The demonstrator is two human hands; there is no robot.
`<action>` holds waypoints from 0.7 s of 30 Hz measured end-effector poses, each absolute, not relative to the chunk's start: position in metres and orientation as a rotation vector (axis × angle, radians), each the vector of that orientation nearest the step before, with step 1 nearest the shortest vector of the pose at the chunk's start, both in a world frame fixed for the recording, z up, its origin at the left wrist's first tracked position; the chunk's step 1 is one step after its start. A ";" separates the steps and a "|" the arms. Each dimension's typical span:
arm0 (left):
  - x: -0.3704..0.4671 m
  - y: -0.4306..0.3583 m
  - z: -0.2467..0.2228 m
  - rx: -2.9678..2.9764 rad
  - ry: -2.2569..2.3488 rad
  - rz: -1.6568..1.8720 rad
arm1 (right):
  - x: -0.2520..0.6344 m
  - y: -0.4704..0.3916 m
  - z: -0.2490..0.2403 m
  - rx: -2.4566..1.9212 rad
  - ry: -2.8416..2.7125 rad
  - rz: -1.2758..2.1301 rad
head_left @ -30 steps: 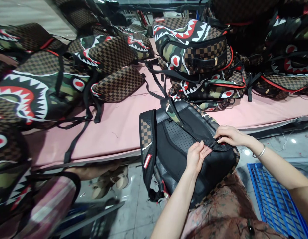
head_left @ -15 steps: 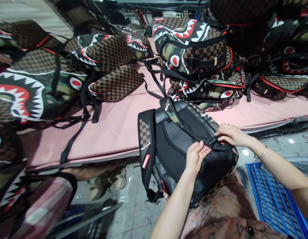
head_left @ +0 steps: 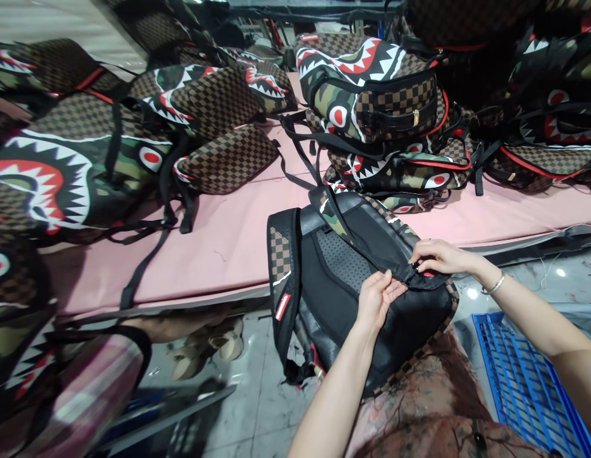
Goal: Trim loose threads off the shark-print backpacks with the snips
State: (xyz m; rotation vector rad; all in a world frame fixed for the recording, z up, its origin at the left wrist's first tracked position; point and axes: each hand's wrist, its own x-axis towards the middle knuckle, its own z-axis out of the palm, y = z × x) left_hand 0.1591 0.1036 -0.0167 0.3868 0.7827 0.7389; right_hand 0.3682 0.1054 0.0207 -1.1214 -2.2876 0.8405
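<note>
A backpack (head_left: 414, 331) lies with its black padded back upward, partly on the table edge and partly over my lap. Its camouflage shoulder strap (head_left: 336, 219) runs down toward my hands. My left hand (head_left: 377, 298) is closed, pinching the strap's lower end between thumb and fingers. Just right of it, my right hand (head_left: 436, 256) is closed around a small dark tool that looks like thread snips (head_left: 415, 268), its tip against the strap end. The fingers hide most of the tool. The other shoulder strap (head_left: 282, 273) hangs loose at the bag's left side.
Shark-mouth backpacks are stacked on the pink table (head_left: 219, 254), with one pile (head_left: 366, 83) right behind my bag and others at left (head_left: 85, 165). A blue plastic basket (head_left: 519, 375) stands at my lower right. Another person's plaid-clothed part (head_left: 92, 388) shows lower left.
The view has shifted slightly, so things sit a little further right. The dark tool in my right hand has turned and shows less; the left hand keeps its pinch.
</note>
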 end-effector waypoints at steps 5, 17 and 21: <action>0.160 0.104 -0.019 0.393 0.774 0.729 | 0.353 0.097 0.025 -1.064 -1.949 1.142; 0.159 0.103 -0.020 0.394 0.741 0.747 | 0.369 0.096 0.023 -1.259 -2.219 0.705; 0.159 0.103 -0.020 0.403 0.744 0.746 | 0.365 0.096 0.020 -1.240 -2.233 0.736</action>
